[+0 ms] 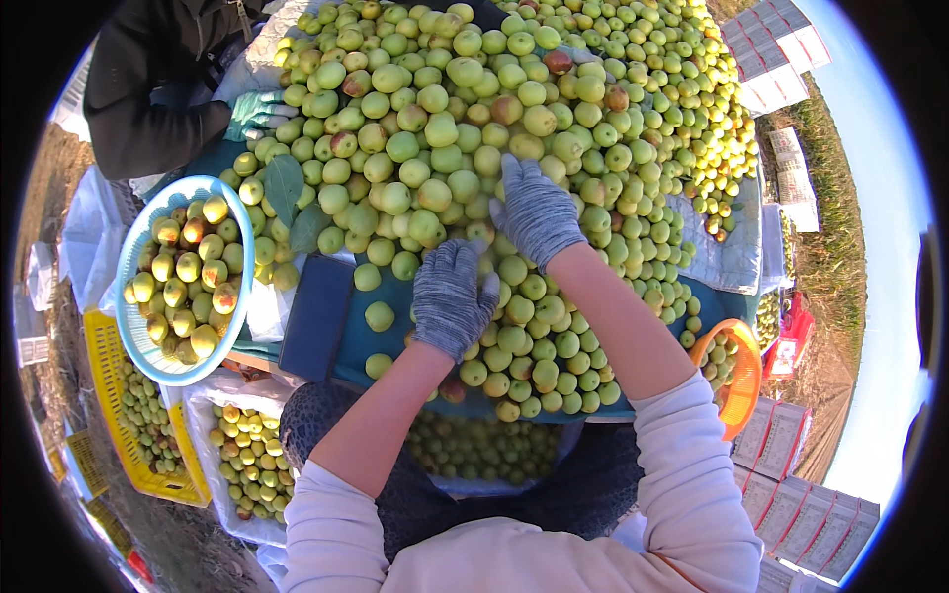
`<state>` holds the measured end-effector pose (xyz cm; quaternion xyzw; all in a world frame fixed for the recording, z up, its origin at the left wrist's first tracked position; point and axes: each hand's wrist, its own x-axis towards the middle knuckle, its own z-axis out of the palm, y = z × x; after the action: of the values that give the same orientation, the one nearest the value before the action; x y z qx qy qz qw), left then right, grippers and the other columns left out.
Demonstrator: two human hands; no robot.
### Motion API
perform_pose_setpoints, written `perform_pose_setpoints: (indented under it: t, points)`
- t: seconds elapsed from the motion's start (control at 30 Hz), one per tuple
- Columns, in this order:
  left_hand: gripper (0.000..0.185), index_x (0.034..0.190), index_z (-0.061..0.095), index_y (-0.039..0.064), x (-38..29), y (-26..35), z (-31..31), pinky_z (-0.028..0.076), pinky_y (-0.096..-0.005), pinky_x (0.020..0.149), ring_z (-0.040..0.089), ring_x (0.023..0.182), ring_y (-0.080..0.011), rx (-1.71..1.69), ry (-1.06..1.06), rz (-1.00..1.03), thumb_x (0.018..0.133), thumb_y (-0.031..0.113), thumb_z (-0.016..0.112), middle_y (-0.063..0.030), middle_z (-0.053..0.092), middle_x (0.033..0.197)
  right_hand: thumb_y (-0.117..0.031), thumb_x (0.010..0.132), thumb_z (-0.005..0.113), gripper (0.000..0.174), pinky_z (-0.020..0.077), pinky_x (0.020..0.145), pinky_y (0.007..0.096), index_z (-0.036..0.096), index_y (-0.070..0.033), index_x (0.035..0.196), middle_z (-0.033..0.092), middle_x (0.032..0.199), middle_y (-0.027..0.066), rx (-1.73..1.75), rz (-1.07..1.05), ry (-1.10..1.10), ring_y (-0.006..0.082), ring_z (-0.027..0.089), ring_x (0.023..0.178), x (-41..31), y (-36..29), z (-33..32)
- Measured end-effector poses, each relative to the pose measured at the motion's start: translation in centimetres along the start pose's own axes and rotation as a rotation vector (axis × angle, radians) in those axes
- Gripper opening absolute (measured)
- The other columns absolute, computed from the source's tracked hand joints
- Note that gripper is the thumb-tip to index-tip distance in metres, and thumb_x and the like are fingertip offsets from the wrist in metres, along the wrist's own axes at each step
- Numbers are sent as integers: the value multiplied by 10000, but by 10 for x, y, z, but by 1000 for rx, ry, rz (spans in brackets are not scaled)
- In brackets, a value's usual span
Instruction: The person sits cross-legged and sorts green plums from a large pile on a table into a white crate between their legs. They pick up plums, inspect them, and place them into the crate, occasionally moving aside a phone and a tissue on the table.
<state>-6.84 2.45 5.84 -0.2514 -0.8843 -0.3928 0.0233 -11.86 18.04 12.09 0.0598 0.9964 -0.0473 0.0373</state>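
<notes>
A large heap of green round fruit, like jujubes [434, 194], some with reddish-brown patches, covers a table with a dark green cloth [397, 296]. My left hand [452, 296], in a grey knitted glove, is against the near part of the heap, back upward; whether its fingers hold a fruit cannot be told. Up and to its right, my right hand [537, 211], gloved the same way, reaches into the heap with its fingertips touching fruit; its palm side is hidden. A few loose fruits [379, 316] lie on the cloth left of my left hand.
A light blue basket [122, 296] of fruit and a dark flat phone-like object [317, 317] are at the left. Below stand a yellow crate [111, 400] and a lined box [222, 474] of fruit. An orange basket [749, 378] is at the right. A co-worker's gloved hand [256, 115] touches the heap.
</notes>
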Motion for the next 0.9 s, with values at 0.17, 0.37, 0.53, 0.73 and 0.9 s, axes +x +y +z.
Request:
perform_pose_setpoints:
  t: [0.17, 0.37, 0.53, 0.73, 0.9]
  points:
    - [471, 1213, 518, 31, -2, 2, -2, 427, -459, 952, 532, 1057, -367, -5, -21, -24, 819, 263, 630, -187, 553, 1140, -242, 806, 644, 332, 532, 742, 443, 582, -96, 1098, 551, 1112, 167, 221, -209, 253, 317, 631, 857, -38, 33, -12]
    - [446, 1189, 547, 33, 0, 6, -6, 453, -451, 896, 560, 987, -367, -70, 47, -26, 775, 149, 667, -174, 575, 1047, -223, 857, 585, 229, 532, 773, 430, 624, -107, 1050, 586, 1066, 143, 144, -60, 209, 310, 642, 864, -9, 44, -37]
    - [482, 1218, 541, 41, 0, 6, -7, 452, -452, 905, 560, 996, -369, -50, 18, -72, 775, 169, 683, -175, 576, 1046, -194, 876, 581, 196, 533, 772, 425, 635, -106, 1043, 601, 986, 124, 200, -193, 254, 304, 634, 880, -29, 32, -11]
    - [458, 1190, 556, 54, 0, 5, -4, 447, -450, 916, 559, 996, -366, -14, 11, -64, 780, 195, 700, -167, 578, 1053, -207, 876, 617, 235, 545, 710, 358, 643, -113, 1089, 616, 948, 96, 22, -155, 237, 251, 645, 830, -80, 2, -16]
    - [429, 1137, 562, 98, 5, 2, -4, 457, -419, 918, 559, 1032, -314, 38, -126, -151, 746, 191, 710, -120, 573, 1082, -315, 880, 613, 375, 543, 746, 393, 590, -118, 1199, 617, 1000, 126, -114, -179, -265, 258, 653, 917, -61, -25, -30]
